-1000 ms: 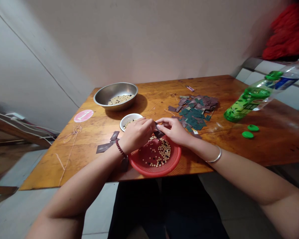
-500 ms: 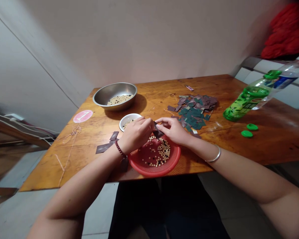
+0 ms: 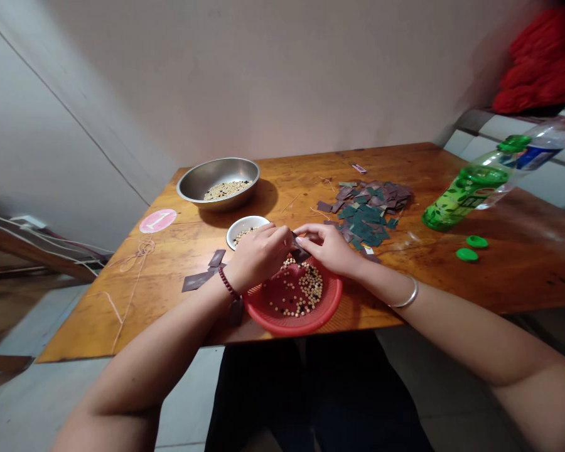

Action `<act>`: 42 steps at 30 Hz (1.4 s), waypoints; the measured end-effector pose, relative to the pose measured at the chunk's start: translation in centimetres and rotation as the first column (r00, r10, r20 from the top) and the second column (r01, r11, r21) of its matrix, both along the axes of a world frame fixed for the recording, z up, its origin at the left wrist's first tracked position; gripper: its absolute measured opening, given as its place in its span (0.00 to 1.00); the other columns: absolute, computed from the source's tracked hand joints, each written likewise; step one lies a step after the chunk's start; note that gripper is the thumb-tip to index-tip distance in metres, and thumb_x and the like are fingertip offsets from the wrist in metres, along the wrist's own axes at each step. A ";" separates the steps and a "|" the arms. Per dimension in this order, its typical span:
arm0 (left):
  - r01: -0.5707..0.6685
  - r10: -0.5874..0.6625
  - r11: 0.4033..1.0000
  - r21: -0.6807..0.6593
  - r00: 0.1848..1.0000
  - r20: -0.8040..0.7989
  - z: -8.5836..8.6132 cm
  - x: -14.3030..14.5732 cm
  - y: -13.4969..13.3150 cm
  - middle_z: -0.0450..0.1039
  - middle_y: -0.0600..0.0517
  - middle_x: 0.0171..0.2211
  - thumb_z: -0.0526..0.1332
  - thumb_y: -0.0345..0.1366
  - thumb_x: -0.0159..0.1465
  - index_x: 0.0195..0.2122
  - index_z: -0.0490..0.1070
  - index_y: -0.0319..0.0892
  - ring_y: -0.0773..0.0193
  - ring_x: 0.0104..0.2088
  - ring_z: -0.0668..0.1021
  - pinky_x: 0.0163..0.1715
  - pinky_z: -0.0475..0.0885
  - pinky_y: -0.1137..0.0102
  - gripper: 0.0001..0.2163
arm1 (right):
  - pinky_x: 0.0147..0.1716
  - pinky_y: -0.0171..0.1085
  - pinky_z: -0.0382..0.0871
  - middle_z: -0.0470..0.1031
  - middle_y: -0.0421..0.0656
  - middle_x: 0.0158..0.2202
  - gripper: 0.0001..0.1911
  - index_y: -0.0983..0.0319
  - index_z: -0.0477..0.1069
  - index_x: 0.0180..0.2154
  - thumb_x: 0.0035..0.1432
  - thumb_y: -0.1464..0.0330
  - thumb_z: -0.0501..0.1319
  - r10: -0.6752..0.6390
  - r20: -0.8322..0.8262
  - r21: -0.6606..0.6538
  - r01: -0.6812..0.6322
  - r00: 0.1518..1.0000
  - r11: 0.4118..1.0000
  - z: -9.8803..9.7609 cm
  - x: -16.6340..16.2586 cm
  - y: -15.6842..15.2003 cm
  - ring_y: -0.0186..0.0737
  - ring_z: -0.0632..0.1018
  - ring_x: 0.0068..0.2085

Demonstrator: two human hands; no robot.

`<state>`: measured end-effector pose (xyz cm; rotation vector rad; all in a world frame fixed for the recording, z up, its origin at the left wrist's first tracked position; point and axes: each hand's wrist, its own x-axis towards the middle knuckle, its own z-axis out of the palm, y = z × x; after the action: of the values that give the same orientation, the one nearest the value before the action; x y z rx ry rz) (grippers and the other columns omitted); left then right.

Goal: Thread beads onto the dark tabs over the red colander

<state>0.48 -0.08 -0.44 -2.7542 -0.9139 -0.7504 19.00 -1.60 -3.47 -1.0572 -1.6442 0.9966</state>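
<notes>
My left hand (image 3: 269,250) is closed, its fingertips meeting those of my right hand (image 3: 327,249) over the far rim of a red plastic basket (image 3: 294,325). A small dark brown piece that looks like cloth or a pouch (image 3: 300,252) is pinched between thumb and fingers of both hands. What my left fingertips grip is partly hidden. Pale and black beads or beans (image 3: 311,285) lie scattered in the basket. A white bowl (image 3: 233,233) with similar ones stands behind my left hand, partly covered by it. Several dark brown pieces (image 3: 198,280) lie beside my left wrist.
A steel bowl (image 3: 188,193) of beans stands at the back left. Brown and green pieces (image 3: 370,216) are heaped right of centre. Farther right are a green bottle (image 3: 461,194), a clear bottle (image 3: 543,147) and green caps (image 3: 476,242). Loose string (image 3: 139,251) lies left.
</notes>
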 end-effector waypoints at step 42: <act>0.026 -0.026 1.000 0.003 1.000 0.002 -0.1 0.0 0.1 0.67 0.53 0.26 0.56 0.29 0.60 0.32 0.66 0.41 0.69 0.26 0.67 0.25 0.54 0.73 0.01 | 0.39 0.39 0.74 0.78 0.47 0.34 0.11 0.66 0.73 0.40 0.57 0.68 0.57 -0.012 0.013 0.017 0.011 1.000 1.000 0.0 0.0 0.0 0.39 0.79 0.35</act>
<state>0.46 0.01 -0.52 -2.7688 -0.8781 -0.7580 18.96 -1.61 -3.52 -1.0629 -1.6529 0.9684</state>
